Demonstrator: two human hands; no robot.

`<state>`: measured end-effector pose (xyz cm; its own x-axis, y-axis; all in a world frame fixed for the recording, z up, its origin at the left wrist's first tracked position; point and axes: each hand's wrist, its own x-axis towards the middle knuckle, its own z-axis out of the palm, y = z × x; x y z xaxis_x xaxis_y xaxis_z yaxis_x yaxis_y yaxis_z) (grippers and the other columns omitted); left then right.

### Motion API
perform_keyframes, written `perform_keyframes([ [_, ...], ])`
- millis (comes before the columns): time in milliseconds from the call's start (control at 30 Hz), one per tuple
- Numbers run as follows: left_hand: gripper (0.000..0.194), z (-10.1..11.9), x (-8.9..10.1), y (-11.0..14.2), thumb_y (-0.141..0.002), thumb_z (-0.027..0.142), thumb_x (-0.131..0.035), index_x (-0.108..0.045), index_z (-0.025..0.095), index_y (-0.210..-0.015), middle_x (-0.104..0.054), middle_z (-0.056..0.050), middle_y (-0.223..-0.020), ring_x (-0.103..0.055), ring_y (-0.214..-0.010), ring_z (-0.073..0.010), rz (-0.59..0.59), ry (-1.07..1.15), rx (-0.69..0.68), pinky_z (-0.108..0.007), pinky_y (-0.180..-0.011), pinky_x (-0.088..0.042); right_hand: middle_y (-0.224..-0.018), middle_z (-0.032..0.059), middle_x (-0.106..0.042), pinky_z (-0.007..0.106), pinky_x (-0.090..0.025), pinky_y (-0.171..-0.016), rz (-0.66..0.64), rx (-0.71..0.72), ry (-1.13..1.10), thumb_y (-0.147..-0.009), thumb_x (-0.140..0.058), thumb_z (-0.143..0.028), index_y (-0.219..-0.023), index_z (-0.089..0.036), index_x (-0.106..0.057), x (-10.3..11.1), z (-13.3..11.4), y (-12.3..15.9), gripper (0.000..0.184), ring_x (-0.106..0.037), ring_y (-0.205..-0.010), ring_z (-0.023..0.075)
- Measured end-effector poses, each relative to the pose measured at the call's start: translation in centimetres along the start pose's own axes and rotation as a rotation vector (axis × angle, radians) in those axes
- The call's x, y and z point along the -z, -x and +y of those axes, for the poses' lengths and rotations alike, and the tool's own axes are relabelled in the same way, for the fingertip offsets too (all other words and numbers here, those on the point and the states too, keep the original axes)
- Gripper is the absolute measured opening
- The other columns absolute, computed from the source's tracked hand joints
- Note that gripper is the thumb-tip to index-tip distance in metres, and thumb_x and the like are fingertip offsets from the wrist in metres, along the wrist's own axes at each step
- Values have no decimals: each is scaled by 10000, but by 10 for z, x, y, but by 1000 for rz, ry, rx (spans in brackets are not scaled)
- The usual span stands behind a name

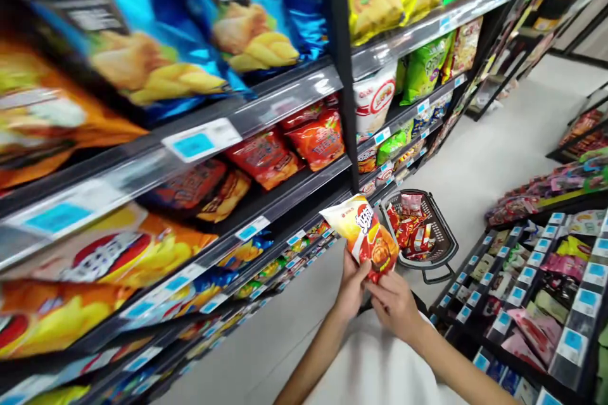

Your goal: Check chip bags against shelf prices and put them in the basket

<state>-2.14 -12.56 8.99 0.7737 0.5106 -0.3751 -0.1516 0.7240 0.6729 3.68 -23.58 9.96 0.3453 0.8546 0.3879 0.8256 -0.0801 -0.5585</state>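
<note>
A snack bag [369, 237], white and yellow at the top and red-orange below, is held out in front of my white shirt. My left hand [354, 288] grips its lower left side, the thumb lying across the front. At the bottom right edge my right hand [394, 300] pinches the bag with curled fingers. Just beyond the bag a dark shopping basket [444, 228] stands on the floor, with several red packets [412, 228] inside it. The bag hides part of the basket's near left side.
Tall shelves [285, 101] of snack bags line the left, their price-tag edges jutting toward me. A low display rack [503, 310] with small packets stands close on the right. Pale floor [479, 158] runs between them toward further shelving [532, 38].
</note>
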Motion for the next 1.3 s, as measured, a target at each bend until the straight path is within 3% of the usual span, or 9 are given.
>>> perform_keyframes([
  [133,904,34,9,40,-728,375,-871,-400,253,-1490,-607,-135,-1396,-626,-1237,-299,183,108,-42,-395,-1028,-532,-691,49,-589,347,-367,-564,-36,268,85,-983,-480,-105,-1146,-148,-719,-11,-51,-6,293,-469,-649,214],
  [300,801,59,40,65,-747,305,-863,-482,253,-1450,-671,-95,-1327,-675,-1166,-280,335,265,-104,-400,-1029,-547,-852,76,-669,366,-449,-681,-121,430,-44,-969,-517,-88,-1209,-148,-653,-7,-88,-15,282,-546,-786,227],
  [433,741,67,71,81,-714,276,-878,-559,217,-1380,-698,-104,-1283,-705,-1099,-290,383,347,-132,-426,-988,-578,-801,62,-628,351,-417,-643,-81,337,-72,-962,-558,-81,-1234,-145,-622,-6,-99,-12,287,-510,-727,217],
  [533,687,72,88,92,-683,263,-885,-612,160,-1304,-716,-133,-1234,-717,-1060,-302,407,405,-92,-433,-954,-594,-771,47,-584,352,-416,-645,-145,262,-14,-998,-550,-133,-1345,-147,-572,-14,-99,-7,348,-503,-718,223],
  [833,591,80,107,112,-711,267,-852,-652,134,-1251,-728,-142,-1204,-718,-1058,-322,337,498,-106,-438,-946,-594,-800,36,-621,365,-460,-677,-392,255,41,-1066,-464,-251,-1556,-211,-369,-37,-109,-1,501,-558,-726,235],
  [1033,586,73,117,119,-712,296,-838,-645,108,-1232,-724,-176,-1196,-726,-1024,-345,399,520,-56,-449,-901,-611,-834,33,-662,363,-502,-683,-475,204,3,-1060,-462,-270,-1516,-228,-440,-47,-108,-1,459,-617,-735,230],
  [1300,551,43,134,132,-748,313,-821,-632,114,-1226,-737,-168,-1145,-731,-1015,-319,440,589,-18,-406,-894,-608,-900,44,-718,365,-546,-740,-758,25,41,-1025,-512,-259,-1416,-237,-579,-50,-116,-5,398,-692,-799,238],
])
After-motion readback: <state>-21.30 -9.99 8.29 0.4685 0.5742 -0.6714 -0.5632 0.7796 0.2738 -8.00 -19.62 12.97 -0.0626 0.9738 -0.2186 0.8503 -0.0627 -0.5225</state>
